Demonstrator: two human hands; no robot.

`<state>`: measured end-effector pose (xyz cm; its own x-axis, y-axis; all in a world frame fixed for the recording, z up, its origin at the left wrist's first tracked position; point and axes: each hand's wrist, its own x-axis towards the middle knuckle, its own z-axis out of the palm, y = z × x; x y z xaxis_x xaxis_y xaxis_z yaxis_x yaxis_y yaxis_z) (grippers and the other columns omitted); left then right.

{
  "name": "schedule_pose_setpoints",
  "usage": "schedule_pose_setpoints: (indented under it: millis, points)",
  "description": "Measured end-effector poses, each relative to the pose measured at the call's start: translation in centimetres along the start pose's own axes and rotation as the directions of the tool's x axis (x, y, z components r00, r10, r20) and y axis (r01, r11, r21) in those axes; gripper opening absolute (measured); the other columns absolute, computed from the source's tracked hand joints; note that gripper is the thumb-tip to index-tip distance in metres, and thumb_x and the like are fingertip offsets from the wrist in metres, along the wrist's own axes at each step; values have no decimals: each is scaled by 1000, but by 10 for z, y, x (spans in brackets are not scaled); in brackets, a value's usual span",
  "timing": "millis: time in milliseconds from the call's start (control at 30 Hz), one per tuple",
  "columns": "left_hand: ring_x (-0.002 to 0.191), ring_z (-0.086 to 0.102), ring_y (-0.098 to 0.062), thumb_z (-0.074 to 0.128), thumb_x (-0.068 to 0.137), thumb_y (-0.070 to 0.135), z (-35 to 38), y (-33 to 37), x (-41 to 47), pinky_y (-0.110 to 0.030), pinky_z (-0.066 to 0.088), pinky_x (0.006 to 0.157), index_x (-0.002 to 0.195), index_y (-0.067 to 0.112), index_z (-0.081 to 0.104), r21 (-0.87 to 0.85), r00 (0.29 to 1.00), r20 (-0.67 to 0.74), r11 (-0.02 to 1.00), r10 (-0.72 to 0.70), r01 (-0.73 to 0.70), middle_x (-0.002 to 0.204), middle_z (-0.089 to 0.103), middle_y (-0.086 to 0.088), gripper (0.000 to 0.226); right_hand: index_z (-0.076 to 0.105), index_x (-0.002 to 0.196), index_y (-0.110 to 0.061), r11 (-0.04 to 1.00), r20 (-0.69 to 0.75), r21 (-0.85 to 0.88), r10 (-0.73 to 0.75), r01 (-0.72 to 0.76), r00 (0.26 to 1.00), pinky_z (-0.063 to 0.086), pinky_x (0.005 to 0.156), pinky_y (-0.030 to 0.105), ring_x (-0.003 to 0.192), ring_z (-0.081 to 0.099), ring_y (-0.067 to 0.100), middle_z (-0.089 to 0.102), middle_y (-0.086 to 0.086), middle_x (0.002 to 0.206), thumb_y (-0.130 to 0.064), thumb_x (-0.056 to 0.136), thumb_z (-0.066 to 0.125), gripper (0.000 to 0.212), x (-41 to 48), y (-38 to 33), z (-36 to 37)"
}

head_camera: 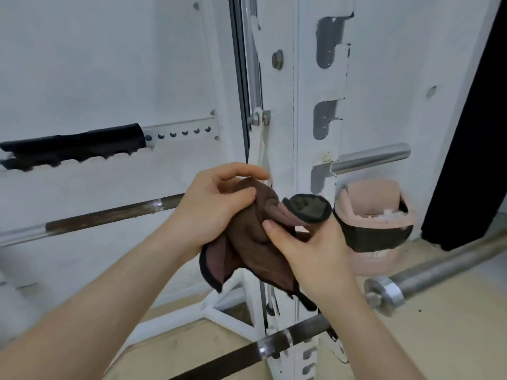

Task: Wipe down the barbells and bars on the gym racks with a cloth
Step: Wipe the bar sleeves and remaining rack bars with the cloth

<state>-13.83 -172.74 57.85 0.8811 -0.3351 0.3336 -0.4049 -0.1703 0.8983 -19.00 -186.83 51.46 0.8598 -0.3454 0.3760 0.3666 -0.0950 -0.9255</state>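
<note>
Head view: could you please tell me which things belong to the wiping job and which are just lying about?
Job: brown cloth held by the left hand and right hand; rusty upper bar; lower bar; chrome bar; floor barbell.
Lying about: pink bin; black pad on the wall rail.

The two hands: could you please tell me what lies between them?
In the head view, a bunched brown cloth lies between the left hand and the right hand, and both grip it.

Cloth (255, 229) soft brown terry; bar (109, 215) rusty matt steel; rack (282, 105) chipped white paint.
</note>
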Motion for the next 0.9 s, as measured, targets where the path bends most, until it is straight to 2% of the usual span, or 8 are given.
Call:
schedule_pose_setpoints:
  millis: [133,233,333,467,600,700,800,900]
  points:
    - [89,69,-3,55,85,-9,-37,-31,16,-17,51,83,86,24,77,194,994,-111,981,1,21,90,75,9,40,64,93,-16,927,0,257,283,-273,959,60,64,28,79,71,10,70,4,91,-13,81,78,19,-2,25,42]
    - [90,66,4,51,82,-9,-57,-46,51,-11,48,87,77,28,76,329,988,-141,944,59,-10,87,74,18,45,61,91,-12,894,-65,319,352,-315,934,58,60,28,71,66,11,67,7,93,1,85,69,16,3,45,77]
    - [97,64,-5,56,81,-2,-58,-62,104,-17,47,90,79,31,75,444,985,-117,894,125,-60,96,72,12,38,62,95,-12,863,-174,393,408,-317,896,58,63,27,89,65,18,64,6,104,5,89,60,18,24,64,110]
    - [115,46,-26,63,84,15,-44,-102,137,-35,44,85,117,23,62,855,957,31,488,289,-175,127,49,-5,34,59,118,-16,750,-207,503,588,-430,782,62,68,39,105,63,23,62,6,122,-17,98,55,20,50,90,134]
    - [104,52,-24,60,86,46,-36,-134,122,-33,40,69,122,17,50,921,940,243,246,241,-301,114,53,-3,47,54,124,-26,687,-47,355,691,-634,722,62,70,47,103,64,24,56,2,126,-38,99,46,29,58,96,134]
    - [95,59,-23,58,90,37,-23,-146,135,-32,34,59,126,9,41,958,945,247,94,214,-272,109,58,-4,48,57,108,-28,737,-66,198,667,-646,742,62,73,46,92,69,23,62,4,114,-41,101,42,21,63,93,129]
    - [82,64,-24,48,93,11,-10,-147,151,-32,32,56,111,6,47,978,970,188,66,154,-200,96,65,-5,19,54,97,-34,861,-176,-108,476,-498,862,60,78,44,87,67,18,64,-1,101,-31,100,44,10,66,93,121]
    - [80,65,-26,49,88,4,-6,-139,157,-32,33,59,103,7,48,976,979,190,95,78,-197,91,68,-4,15,53,108,-21,850,-208,-478,135,-221,969,49,79,34,89,56,13,59,-1,102,-9,91,46,22,74,94,116]
